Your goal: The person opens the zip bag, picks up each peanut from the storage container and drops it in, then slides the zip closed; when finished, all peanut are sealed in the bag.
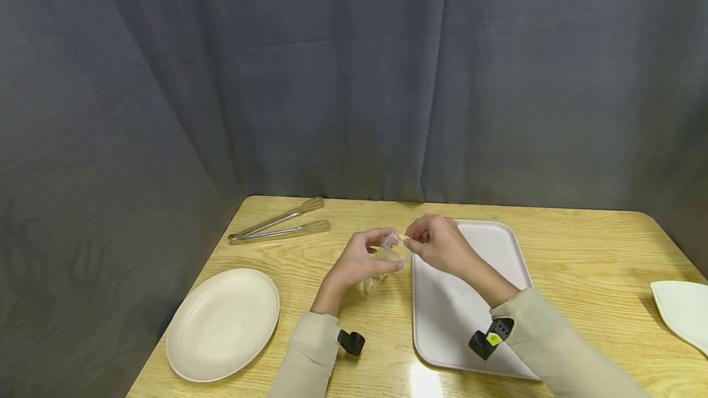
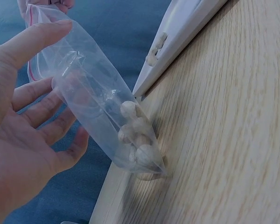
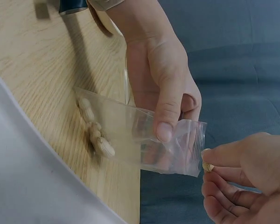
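Observation:
My left hand (image 1: 356, 263) holds a clear zip bag (image 2: 91, 98) near its mouth, thumb on one side and fingers on the other. Several peanuts in their shells (image 2: 141, 133) lie in the bag's bottom end, which hangs down at the wooden table. At the mouth of the bag, my right hand (image 1: 442, 247) pinches a single peanut (image 3: 207, 163) between thumb and fingers. The left wrist view shows one more peanut (image 2: 156, 49) on a white tray (image 1: 448, 318), which lies partly under my right forearm.
A round cream plate (image 1: 221, 324) sits at the left of the table. Behind it lie metal tongs (image 1: 271, 226), spread apart. A white dish (image 1: 683, 309) reaches in at the right edge. Dark curtains (image 1: 332, 78) hang along the table's back and left side.

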The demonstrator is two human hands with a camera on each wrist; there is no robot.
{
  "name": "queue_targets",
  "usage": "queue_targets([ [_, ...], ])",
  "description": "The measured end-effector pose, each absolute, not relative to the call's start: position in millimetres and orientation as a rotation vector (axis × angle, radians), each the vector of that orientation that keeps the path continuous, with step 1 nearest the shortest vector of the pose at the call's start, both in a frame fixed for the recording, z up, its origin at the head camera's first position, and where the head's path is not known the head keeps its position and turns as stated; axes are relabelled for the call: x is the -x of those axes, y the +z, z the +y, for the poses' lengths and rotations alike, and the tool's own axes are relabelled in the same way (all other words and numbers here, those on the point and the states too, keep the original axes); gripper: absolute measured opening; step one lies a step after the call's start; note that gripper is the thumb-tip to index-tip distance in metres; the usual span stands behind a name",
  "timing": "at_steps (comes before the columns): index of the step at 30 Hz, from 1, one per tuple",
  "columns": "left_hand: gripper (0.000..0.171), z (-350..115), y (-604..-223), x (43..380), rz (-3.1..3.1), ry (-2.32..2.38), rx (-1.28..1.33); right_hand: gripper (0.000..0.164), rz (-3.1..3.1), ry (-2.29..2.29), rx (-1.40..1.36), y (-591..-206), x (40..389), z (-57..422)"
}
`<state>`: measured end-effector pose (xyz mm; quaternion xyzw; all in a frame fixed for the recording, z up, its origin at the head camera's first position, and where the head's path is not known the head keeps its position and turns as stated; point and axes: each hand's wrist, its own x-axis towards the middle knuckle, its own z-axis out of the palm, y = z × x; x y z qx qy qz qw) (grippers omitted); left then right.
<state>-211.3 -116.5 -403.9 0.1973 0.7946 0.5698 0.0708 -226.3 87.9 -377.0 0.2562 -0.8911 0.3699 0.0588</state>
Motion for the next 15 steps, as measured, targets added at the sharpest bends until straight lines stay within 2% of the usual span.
queue_targets([
  [6, 0.066, -117, -406, 213, 2.392, 1.705, -0.593, 0.005, -2.698, 1.133, -0.787, -376, 224, 84],
  [15, 0.068, -119, -437, 233, 2.397, 1.729, -0.599, 0.003, -2.701, 1.118, -0.796, -374, 226, 83],
])
